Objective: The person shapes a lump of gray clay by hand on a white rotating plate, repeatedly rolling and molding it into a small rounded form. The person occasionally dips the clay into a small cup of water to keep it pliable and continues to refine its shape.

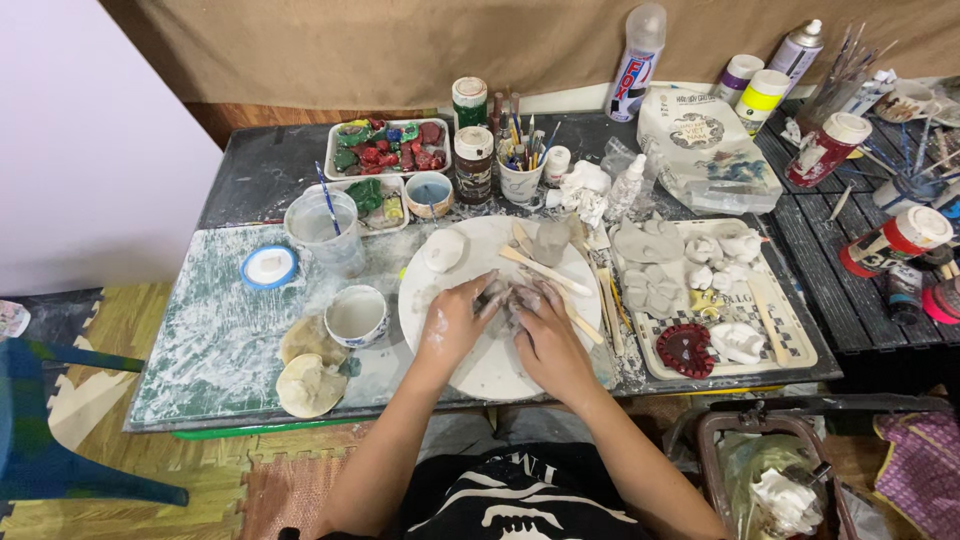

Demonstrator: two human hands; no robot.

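Observation:
Both my hands meet over a round white turntable board (470, 370) on the table. My left hand (455, 318) and my right hand (548, 335) are smeared with grey clay and press together on a small lump of grey clay (508, 300) between the fingers. A white clay dome (443, 250) rests at the board's far left. Wooden modelling sticks (545, 271) lie across the board just beyond my right hand.
A tray (795, 345) of grey and white clay pieces and a red shape sits to the right. A white cup (357, 315), a plastic water cup (322, 228), a blue tape roll (269, 267), paint trays (388, 148), brushes and spray cans crowd the table.

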